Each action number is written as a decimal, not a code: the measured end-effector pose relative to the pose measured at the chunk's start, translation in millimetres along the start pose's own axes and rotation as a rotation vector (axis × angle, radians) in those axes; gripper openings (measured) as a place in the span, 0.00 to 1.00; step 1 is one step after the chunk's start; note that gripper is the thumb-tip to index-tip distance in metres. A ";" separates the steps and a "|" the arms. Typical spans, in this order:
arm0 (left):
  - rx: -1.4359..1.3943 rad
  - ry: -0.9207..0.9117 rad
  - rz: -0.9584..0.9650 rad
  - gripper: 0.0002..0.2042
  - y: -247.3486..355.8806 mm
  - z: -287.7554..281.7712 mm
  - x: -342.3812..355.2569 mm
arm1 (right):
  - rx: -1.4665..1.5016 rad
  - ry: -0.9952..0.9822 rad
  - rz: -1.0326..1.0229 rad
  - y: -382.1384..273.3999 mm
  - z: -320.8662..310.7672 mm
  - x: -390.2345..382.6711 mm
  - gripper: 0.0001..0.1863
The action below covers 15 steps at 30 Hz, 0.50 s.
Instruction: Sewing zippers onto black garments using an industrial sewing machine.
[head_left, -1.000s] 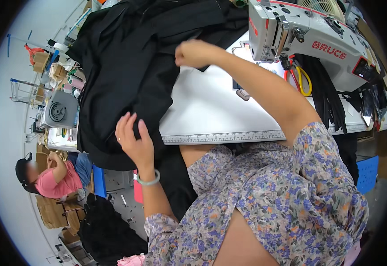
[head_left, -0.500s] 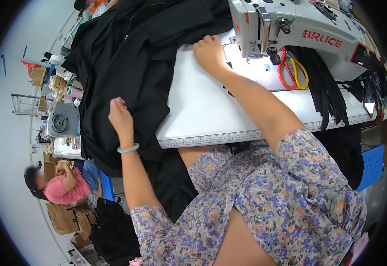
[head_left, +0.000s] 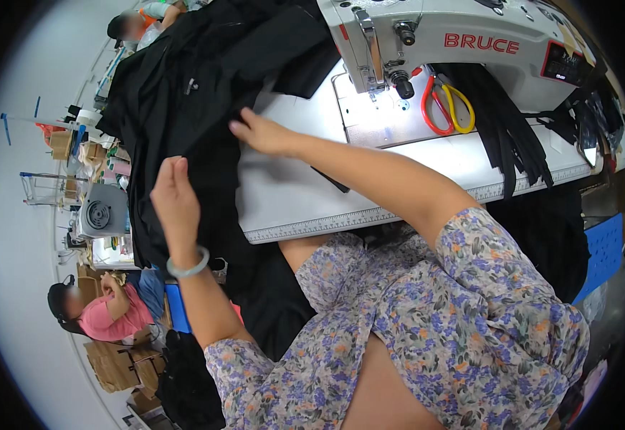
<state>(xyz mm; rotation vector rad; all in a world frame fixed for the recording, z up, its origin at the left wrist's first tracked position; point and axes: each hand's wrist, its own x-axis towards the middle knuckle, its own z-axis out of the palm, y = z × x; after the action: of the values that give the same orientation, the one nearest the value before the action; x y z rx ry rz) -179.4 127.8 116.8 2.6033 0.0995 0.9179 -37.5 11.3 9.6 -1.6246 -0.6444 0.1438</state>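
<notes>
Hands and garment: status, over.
Left bare hand over black fabric garment; right bare hand at its edge. Grips unclear. Red-and-yellow-handled scissors clear of both hands.

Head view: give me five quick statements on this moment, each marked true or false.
The left hand has a pale round bangle at its wrist. True.
The right hand holds the scissors with red and yellow loop handles. False: they lie beside the white metal sewing machine.
The black cloth garment lies left of the machine. True.
The white ruler strip follows the far edge of the white tabletop. False: the near edge.
A co-worker in a pink shirt shows at the picture's left. True.
</notes>
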 end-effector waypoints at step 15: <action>-0.023 -0.604 0.033 0.14 80.2 49.7 -93.8 | -1.217 -0.176 0.040 34.7 -90.1 3.2 0.23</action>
<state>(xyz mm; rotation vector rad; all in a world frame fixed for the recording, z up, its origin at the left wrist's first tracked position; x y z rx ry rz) -227.0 19.6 55.7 2.7431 -0.1153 0.1116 17.0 -66.8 -6.7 -2.8129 -0.9099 -0.1156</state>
